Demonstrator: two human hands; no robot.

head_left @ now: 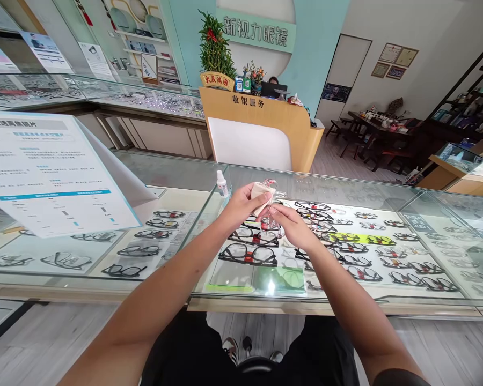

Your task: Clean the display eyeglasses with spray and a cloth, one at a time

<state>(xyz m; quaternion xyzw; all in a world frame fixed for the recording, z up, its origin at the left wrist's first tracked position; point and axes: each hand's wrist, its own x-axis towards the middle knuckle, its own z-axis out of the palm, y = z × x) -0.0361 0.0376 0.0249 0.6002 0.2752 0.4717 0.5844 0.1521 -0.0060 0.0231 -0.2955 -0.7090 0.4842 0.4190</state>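
Above the glass counter, my left hand (245,202) is closed on a folded cream cloth (259,192), with the thumb laid across it. The cloth is pressed against a pair of clear-framed glasses (279,194). My right hand (288,219) has its fingers closed on the lower part of these glasses, close to my left fingertips. Part of the frame is hidden by the cloth and fingers. A small white spray bottle (222,186) stands upright on the counter, just left of my left hand.
Beneath the glass top (177,177) lie rows of eyeglasses (249,254). A large folded information card (56,177) stands on the left. Beyond the counter are a white chair back (249,143) and a wooden cashier desk (265,115) with a plant (215,45); a person sits behind a monitor (273,90).
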